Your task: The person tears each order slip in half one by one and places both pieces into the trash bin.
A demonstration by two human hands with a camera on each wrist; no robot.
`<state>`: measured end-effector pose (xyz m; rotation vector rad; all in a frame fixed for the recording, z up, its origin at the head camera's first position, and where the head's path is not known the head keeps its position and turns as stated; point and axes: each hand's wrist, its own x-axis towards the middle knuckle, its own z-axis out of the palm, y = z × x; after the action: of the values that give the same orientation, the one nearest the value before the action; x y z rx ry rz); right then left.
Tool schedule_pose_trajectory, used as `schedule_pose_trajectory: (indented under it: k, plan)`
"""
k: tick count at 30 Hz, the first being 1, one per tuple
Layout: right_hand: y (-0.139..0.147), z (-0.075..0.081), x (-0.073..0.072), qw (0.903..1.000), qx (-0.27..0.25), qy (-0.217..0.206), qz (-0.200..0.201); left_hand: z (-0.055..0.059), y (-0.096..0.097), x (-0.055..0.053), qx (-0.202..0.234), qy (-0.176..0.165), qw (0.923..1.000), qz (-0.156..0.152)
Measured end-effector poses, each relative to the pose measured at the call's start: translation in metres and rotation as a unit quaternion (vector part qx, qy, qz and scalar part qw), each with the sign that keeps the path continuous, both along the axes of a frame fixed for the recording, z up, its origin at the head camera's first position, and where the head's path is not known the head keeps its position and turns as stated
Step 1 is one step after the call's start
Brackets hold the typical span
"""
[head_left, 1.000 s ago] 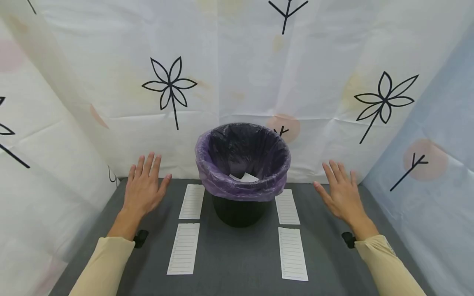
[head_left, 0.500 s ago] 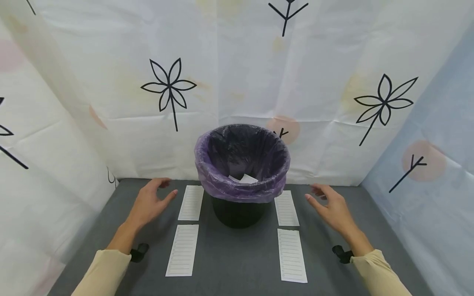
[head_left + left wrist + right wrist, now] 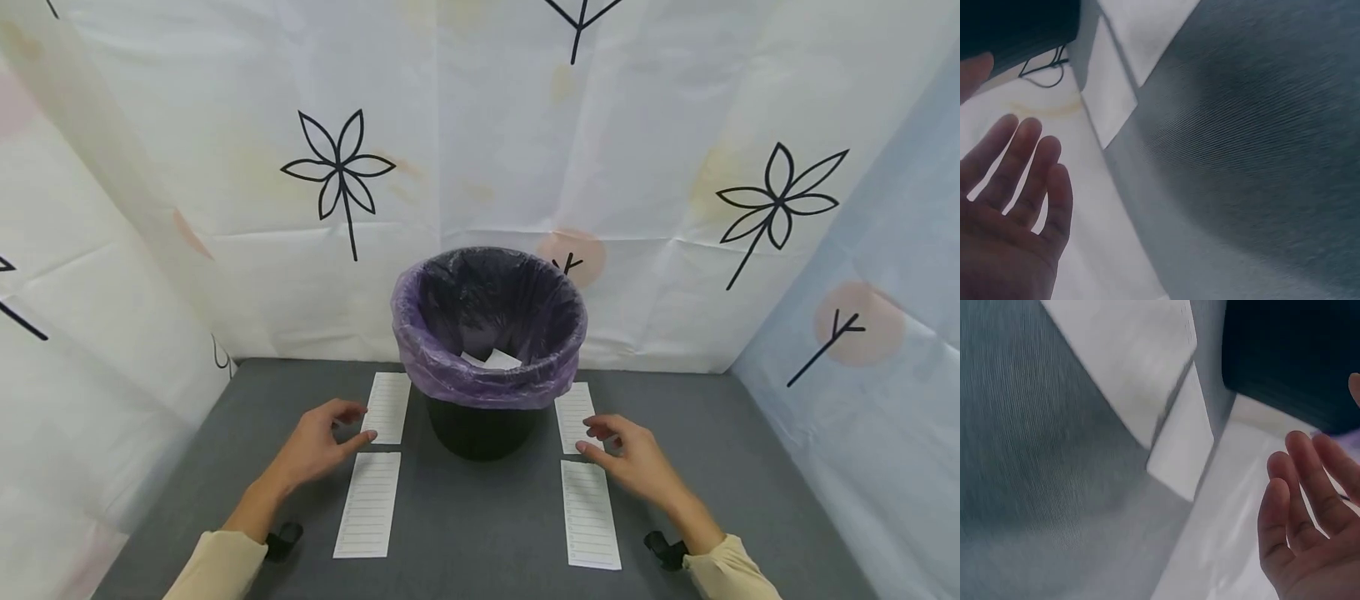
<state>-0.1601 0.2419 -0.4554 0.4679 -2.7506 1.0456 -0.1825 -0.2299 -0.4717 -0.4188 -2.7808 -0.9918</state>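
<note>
In the head view my left hand hovers by the left pair of lined paper sheets, its fingers loosely bent and holding nothing. Its fingertips come over the edge of the far left sheet; the near left sheet lies just below. On the other side my right hand is over the right pair, fingers relaxed, with nothing between them. It partly covers the far right sheet and the top of the near right sheet. Both wrist views show the fingers apart from the paper.
Between the sheets stands a dark bin lined with a purple bag. White paper pieces lie inside it. The grey table ends at a patterned white cloth behind, with cloth at both sides too.
Both hands, earlier spread flat at the table's outer sides, have come inward and nearer to me over the sheets. Their fingers have bent. The bin and sheets stay in place.
</note>
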Motion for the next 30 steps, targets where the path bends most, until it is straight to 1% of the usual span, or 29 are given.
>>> schedule_pose_trajectory:
  k: [3,7,11,14,17,21,24,27,30]
  plan:
    - [-0.009,-0.006,0.006,0.9997,-0.005,-0.019,0.011,-0.008,0.001,0.003,-0.009,-0.012,0.9998,-0.015]
    - [-0.028,-0.016,0.015,0.9977,-0.023,-0.040,0.049,-0.016,0.003,0.005,-0.021,-0.022,0.9992,-0.028]
    - [-0.055,-0.026,0.026,0.9929,-0.050,-0.070,0.082,-0.020,0.005,0.007,-0.021,-0.033,0.9985,-0.040]
    - [-0.079,-0.033,0.034,0.9885,-0.066,-0.090,0.102,-0.022,0.006,0.007,-0.024,-0.033,0.9979,-0.050]
    - [-0.102,-0.039,0.039,0.9857,-0.071,-0.092,0.122,-0.024,0.007,0.008,-0.038,-0.034,0.9972,-0.055]
    - [-0.129,-0.044,0.043,0.9848,-0.063,-0.080,0.141,-0.026,0.005,0.009,-0.062,-0.042,0.9950,-0.065]
    - [-0.144,-0.046,0.044,0.9855,-0.047,-0.074,0.145,-0.026,0.004,0.011,-0.079,-0.055,0.9929,-0.070]
    - [-0.156,-0.046,0.045,0.9861,-0.033,-0.077,0.144,-0.025,0.003,0.014,-0.096,-0.071,0.9902,-0.073]
    - [-0.167,-0.044,0.044,0.9860,-0.020,-0.080,0.145,-0.025,0.003,0.015,-0.111,-0.078,0.9881,-0.073]
